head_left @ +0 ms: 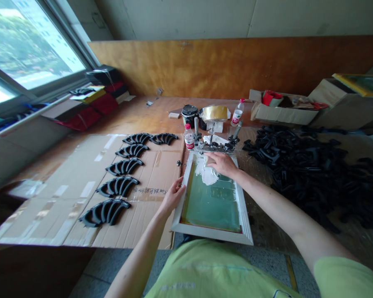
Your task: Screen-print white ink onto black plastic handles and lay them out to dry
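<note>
A screen-printing frame (pixel 245 223) with a pale metal rim and green mesh lies on the bench in front of me, hinged in a metal clamp (pixel 216 146) at its far end. My right hand (pixel 223 163) presses a crumpled white cloth (pixel 207 173) against the mesh near the far end, fingers closed on the cloth. My left hand (pixel 173 195) grips the frame's left rail about halfway along.
Several curved black plastic parts (pixel 118 186) lie in rows on flattened cardboard (pixel 49 215) to the left. A big heap of black parts (pixel 313 165) fills the right. Two small bottles (pixel 189 137), an ink tub (pixel 189 114) and cardboard boxes (pixel 282 111) stand behind the frame.
</note>
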Demonstrator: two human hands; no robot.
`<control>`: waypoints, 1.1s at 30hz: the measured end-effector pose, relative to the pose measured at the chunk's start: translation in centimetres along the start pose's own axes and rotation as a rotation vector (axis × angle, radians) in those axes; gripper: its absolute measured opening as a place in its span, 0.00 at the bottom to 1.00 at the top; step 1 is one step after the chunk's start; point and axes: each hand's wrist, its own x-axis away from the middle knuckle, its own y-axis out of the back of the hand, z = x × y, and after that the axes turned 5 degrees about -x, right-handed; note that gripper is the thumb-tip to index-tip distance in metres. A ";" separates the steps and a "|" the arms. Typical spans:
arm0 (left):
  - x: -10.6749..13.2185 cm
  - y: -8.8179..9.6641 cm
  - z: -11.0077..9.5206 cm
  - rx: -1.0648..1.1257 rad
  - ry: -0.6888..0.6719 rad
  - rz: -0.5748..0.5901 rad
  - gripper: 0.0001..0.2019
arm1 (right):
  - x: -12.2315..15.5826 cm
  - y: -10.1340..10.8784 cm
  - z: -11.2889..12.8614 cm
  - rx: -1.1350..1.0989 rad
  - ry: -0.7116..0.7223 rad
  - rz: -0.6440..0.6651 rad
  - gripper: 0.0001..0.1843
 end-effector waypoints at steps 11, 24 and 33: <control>-1.4 -0.6 -12.6 0.290 -0.360 -0.056 0.22 | 4.0 3.2 -9.0 -0.010 -0.575 -0.323 0.14; 0.6 -5.6 2.0 0.137 0.247 0.136 0.26 | 10.4 -6.7 3.7 -0.158 0.098 -0.014 0.11; -4.5 9.2 9.3 -0.739 0.341 -0.096 0.28 | 22.8 3.1 -17.1 0.555 -0.876 -0.102 0.20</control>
